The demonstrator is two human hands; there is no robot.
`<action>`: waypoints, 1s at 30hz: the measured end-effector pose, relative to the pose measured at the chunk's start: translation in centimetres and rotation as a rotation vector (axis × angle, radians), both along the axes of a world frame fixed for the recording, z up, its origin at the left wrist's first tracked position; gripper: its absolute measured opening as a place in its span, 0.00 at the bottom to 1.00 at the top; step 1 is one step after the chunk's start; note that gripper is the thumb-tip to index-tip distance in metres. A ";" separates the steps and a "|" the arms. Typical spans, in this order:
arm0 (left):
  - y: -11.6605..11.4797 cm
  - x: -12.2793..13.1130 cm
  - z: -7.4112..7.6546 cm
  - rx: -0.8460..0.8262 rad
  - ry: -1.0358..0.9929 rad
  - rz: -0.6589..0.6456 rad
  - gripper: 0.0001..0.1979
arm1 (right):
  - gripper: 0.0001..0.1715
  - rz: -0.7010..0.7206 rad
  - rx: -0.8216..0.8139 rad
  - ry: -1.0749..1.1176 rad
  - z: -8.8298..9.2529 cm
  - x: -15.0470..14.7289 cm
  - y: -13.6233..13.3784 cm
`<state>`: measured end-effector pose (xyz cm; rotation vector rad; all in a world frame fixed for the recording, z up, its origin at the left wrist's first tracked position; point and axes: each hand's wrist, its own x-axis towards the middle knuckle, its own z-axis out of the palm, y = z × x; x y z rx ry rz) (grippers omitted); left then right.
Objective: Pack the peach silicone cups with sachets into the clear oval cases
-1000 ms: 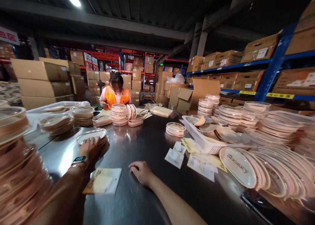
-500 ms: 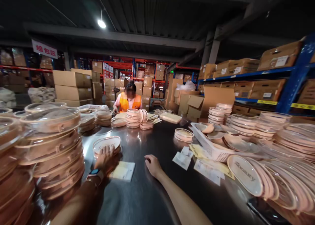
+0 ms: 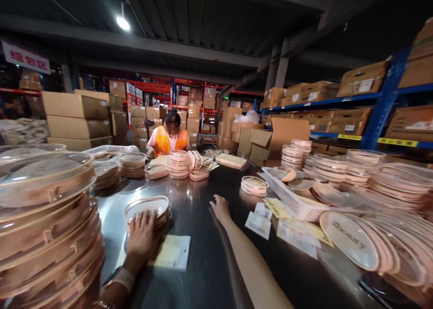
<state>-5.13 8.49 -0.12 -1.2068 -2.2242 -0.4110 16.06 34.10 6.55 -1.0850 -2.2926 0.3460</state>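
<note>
My left hand [image 3: 144, 234] lies over the near edge of a round pink pouch [image 3: 149, 205] with a clear top, its fingers spread flat. At least one more pouch appears under that one. Beside my left wrist is a pale yellow and white card [image 3: 172, 251]. My right hand [image 3: 221, 208] is over the dark tabletop, fingers stretched forward and holding nothing. Ahead and to its right sits a small stack of round pouches [image 3: 254, 185], apart from the hand.
Tall stacks of pouches [image 3: 47, 228] stand at left; more pouches [image 3: 352, 241] lean at right. A white basket [image 3: 287, 198] holds pouches, with loose papers [image 3: 259, 225] beside it. A phone [image 3: 382, 291] lies at lower right. Across the table is a person in an orange vest [image 3: 163, 141].
My right hand has moved forward and slightly right, toward the small pouch stack. My left hand stays on its pouch. The view has shifted a little to the right.
</note>
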 end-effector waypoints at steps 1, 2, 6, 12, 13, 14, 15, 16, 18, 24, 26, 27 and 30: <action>0.0 0.2 0.1 0.011 -0.003 0.003 0.32 | 0.20 0.045 0.015 -0.026 0.3 -0.5 0.4; 0.0 0.4 0.2 0.022 -0.006 0.006 0.33 | 0.20 0.094 0.024 -0.054 0.6 -1.1 0.7; 0.0 0.9 0.4 0.053 -0.040 -0.009 0.34 | 0.19 0.281 0.043 -0.186 1.5 -2.9 1.3; -0.4 1.4 1.5 0.052 -0.151 -0.071 0.35 | 0.24 0.439 -0.018 -0.324 3.9 -4.2 1.0; -0.5 1.6 1.8 0.050 -0.160 -0.062 0.35 | 0.29 0.431 -0.054 -0.332 4.9 -4.4 1.1; -0.5 1.8 2.2 0.044 -0.171 -0.052 0.35 | 0.35 0.421 -0.097 -0.337 6.0 -4.5 1.4; -0.6 2.1 2.6 0.033 -0.183 -0.044 0.35 | 0.40 0.413 -0.141 -0.335 7.4 -4.6 1.8; -0.7 2.3 2.9 0.022 -0.197 -0.039 0.34 | 0.44 0.412 -0.180 -0.329 8.8 -4.6 2.2; -0.7 2.7 3.4 0.016 -0.220 -0.032 0.34 | 0.47 0.398 -0.217 -0.292 11.5 -4.5 3.0; -0.7 2.7 3.5 0.034 -0.247 -0.058 0.34 | 0.16 0.376 -0.093 -0.183 14.5 -2.2 2.3; -0.7 2.7 3.4 0.038 -0.249 -0.060 0.33 | 0.16 0.395 -0.087 -0.197 14.0 -1.4 1.5; -0.6 2.7 3.3 0.038 -0.249 -0.060 0.33 | 0.19 0.397 -0.096 -0.203 13.6 -1.2 1.2; -0.7 2.6 3.3 0.026 -0.242 -0.056 0.34 | 0.27 0.381 -0.134 -0.203 12.5 -0.9 0.1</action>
